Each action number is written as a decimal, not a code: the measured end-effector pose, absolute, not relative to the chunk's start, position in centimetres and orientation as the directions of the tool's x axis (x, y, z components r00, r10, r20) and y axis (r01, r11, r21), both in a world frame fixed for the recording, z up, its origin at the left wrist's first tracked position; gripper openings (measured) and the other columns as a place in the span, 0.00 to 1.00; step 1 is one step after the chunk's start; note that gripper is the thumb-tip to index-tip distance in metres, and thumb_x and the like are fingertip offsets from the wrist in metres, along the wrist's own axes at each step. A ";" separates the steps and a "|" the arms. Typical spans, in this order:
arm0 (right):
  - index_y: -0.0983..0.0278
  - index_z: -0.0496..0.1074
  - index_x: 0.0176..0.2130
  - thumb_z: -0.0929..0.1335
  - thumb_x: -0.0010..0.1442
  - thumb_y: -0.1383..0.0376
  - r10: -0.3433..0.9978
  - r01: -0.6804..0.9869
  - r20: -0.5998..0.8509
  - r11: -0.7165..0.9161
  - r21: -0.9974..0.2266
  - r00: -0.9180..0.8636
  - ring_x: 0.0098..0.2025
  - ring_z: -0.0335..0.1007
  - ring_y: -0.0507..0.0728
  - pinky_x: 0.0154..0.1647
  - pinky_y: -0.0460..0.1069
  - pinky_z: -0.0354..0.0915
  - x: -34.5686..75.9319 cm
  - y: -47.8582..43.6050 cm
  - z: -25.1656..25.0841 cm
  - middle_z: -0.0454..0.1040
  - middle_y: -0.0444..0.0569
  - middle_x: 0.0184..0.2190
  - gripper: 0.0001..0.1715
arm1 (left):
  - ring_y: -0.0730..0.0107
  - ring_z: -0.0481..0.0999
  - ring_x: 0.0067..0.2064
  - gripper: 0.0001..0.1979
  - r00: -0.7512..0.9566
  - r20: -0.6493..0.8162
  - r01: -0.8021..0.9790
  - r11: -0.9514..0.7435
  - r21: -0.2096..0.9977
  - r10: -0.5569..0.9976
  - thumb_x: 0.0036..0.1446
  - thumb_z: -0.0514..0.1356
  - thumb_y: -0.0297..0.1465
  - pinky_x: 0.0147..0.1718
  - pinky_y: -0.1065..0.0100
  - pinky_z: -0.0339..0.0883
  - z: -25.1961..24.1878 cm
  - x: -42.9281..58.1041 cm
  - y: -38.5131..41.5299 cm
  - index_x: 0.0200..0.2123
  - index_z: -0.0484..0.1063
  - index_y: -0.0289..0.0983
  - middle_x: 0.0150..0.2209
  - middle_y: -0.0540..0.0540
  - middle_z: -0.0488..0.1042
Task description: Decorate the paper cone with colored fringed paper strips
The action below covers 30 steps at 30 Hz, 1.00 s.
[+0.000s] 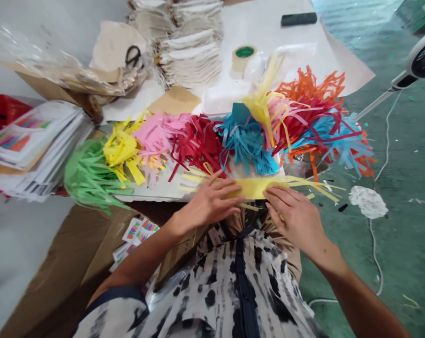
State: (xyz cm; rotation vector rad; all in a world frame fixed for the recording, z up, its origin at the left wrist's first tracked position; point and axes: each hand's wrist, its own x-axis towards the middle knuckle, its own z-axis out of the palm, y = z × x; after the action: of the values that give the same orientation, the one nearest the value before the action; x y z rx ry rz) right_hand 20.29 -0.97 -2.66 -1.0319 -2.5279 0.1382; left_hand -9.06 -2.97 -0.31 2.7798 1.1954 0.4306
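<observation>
Yellow strip: there it is, a yellow paper strip with a cut fringe (254,188), lying crosswise right under both hands, its long fringes fanning out past the right hand.

Left hand: open and flat, the left hand (210,203) sits on the strip's left part, fingers lightly spread, no pinch at all.

Right hand: same story, the right hand (292,217) is open, its fingers resting across the strip's near edge, well apart from the left hand, with bare strip showing between them.

Hidden: palms and fingers cover much of the strip, and you can't make out what lies directly beneath it.

Beyond the fingertips: a row of paper fringe bunches, green (91,176), yellow (123,148), pink (156,134), red (198,145), blue (246,145) and orange (309,87), heaped just past the hands.

Farther out: a stack of cream cloth bags (191,61), a tape roll with a green core (242,57) and black-handled scissors (133,55).

Left of the left hand: a pile of printed colour-striped booklets (36,145).

Right of the right hand: a green floor (402,188).
</observation>
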 end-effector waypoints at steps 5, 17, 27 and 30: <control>0.66 0.79 0.56 0.67 0.73 0.63 0.677 0.635 0.330 0.734 -0.241 -0.658 0.58 0.75 0.65 0.56 0.59 0.68 20.8 -0.5 -2.4 0.80 0.53 0.55 0.17 | 0.56 0.77 0.60 0.06 0.486 0.276 0.804 -0.548 0.229 0.829 0.67 0.65 0.34 0.69 0.41 0.59 2.5 -15.1 -3.4 0.38 0.83 0.45 0.53 0.49 0.83; 0.64 0.80 0.51 0.66 0.74 0.66 0.589 0.565 0.378 0.804 -0.186 -0.714 0.52 0.75 0.62 0.51 0.56 0.66 20.9 1.0 -2.8 0.82 0.51 0.51 0.13 | 0.60 0.79 0.46 0.07 0.552 0.372 0.747 -0.641 0.177 0.746 0.70 0.59 0.31 0.49 0.60 0.76 -0.8 -2.8 -2.2 0.45 0.77 0.35 0.43 0.42 0.81; 0.62 0.79 0.51 0.67 0.74 0.65 0.589 0.586 0.404 0.797 -0.146 -0.700 0.49 0.73 0.61 0.49 0.57 0.58 20.1 1.5 -2.6 0.82 0.51 0.47 0.10 | 0.60 0.78 0.42 0.10 0.536 0.385 0.784 -0.612 0.102 0.751 0.72 0.58 0.35 0.43 0.61 0.73 -1.7 -3.1 -1.6 0.43 0.76 0.36 0.39 0.43 0.80; 0.62 0.79 0.49 0.67 0.74 0.66 0.586 0.586 0.430 0.796 -0.150 -0.687 0.48 0.73 0.60 0.49 0.56 0.57 20.3 1.7 -2.7 0.82 0.51 0.46 0.09 | 0.61 0.78 0.43 0.09 0.527 0.413 0.780 -0.616 0.114 0.743 0.72 0.58 0.32 0.45 0.62 0.73 -2.1 -3.4 -1.9 0.45 0.77 0.35 0.41 0.43 0.81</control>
State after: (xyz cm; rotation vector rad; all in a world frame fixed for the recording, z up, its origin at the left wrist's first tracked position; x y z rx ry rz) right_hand 20.32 1.68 -2.75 -0.8760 -2.5210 0.0009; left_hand -3.38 -1.89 -2.11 2.8180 1.4093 0.6949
